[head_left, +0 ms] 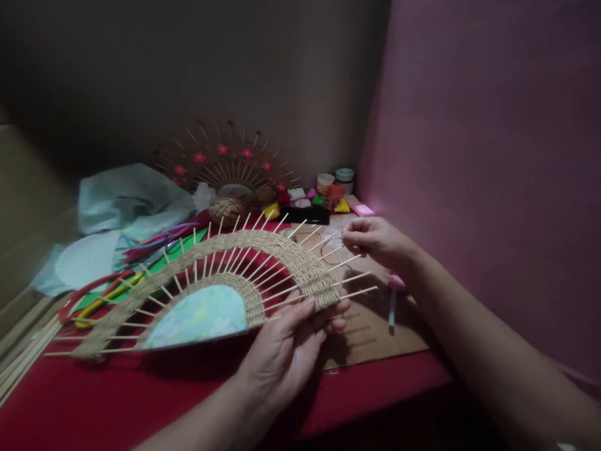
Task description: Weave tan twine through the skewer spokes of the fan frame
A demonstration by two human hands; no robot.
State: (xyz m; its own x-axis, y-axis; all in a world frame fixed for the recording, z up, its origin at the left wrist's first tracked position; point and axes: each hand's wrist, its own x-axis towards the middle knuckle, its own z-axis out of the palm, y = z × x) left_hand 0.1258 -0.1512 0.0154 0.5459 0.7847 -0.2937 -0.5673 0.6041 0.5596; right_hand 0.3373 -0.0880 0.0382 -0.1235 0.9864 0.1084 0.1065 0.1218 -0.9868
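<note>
Here, in the head view, the left hand (293,341) clasps one end of the half-round woven fan (204,316) above the red table (366,388); the right hand (378,239) pinches, contents unclear. Weaving seems in hand; another pass likely needs the fan steady.

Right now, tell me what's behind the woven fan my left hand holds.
Red surface shows between its sticks; beyond its upper edge sit a twine ball and green sheet. Whatever its woven bands cover is hidden.
</note>
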